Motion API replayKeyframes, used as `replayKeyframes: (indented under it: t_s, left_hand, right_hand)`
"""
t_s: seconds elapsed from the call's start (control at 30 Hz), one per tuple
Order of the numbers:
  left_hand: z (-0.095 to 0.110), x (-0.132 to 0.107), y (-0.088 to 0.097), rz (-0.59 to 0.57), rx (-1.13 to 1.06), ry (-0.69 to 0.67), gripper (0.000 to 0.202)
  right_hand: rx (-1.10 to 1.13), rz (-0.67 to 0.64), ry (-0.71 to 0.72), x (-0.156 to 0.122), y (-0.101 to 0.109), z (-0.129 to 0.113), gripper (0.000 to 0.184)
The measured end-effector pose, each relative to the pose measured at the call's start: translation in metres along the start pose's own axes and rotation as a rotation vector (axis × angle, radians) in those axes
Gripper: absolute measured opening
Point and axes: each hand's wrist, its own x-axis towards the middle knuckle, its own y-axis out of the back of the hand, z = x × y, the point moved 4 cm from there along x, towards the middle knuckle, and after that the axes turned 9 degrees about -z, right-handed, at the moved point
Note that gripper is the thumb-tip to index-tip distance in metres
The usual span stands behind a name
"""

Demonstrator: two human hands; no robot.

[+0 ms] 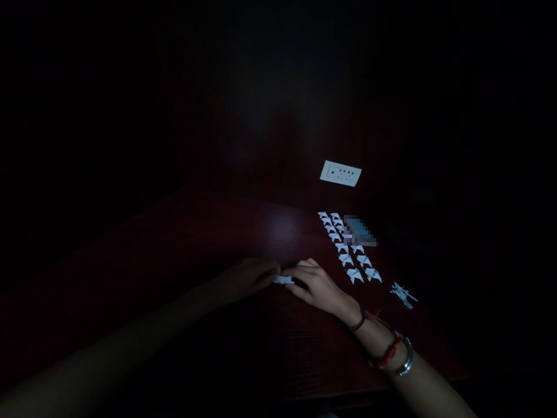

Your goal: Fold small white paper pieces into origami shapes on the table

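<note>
Between my two hands, low over the dark red tabletop (278, 325), is a small piece of folded white paper (284, 280). My left hand (255, 276) has its fingers closed on the paper's left end and lies mostly in shadow. From the right, my right hand (315, 284) pinches the same paper between thumb and fingers. Just beyond my right hand, several small folded white paper pieces (343, 259) lie in two slanting rows. The exact shape of the held paper is partly hidden by my fingers.
A loose heap of thin white paper strips (404, 295) lies right of the rows. A blurred-out flat bluish thing (360, 230) rests beside the rows' far part. Behind them is a white socket plate (340, 173). Surroundings are very dark; the table's front edge runs near the bottom.
</note>
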Motion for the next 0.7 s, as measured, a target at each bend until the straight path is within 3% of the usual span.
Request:
replayKeyframes:
  t_s: [0.1,0.2,0.4,0.5,0.7]
  left_hand:
    - [-0.003,0.001,-0.003,0.073,-0.109,0.082,0.021]
    - [-0.008,0.001,-0.008,0.119,0.007,0.143,0.033]
    - [-0.005,-0.004,-0.019,-0.013,0.292,-0.049,0.026]
    - [-0.006,-0.006,-0.020,-0.054,0.305,-0.067,0.027]
    - [-0.011,-0.007,-0.022,-0.050,0.297,-0.061,0.032]
  right_hand:
    - [0.199,0.075,-0.129,0.002,-0.006,0.015,0.033]
    - [0.301,0.018,-0.204,0.002,-0.013,0.026,0.043]
    - [0.100,-0.063,-0.247,-0.009,0.001,0.032,0.039]
    - [0.004,-0.109,-0.152,-0.014,0.009,0.030,0.026]
    - [-0.104,-0.176,0.044,-0.011,0.007,0.022,0.018]
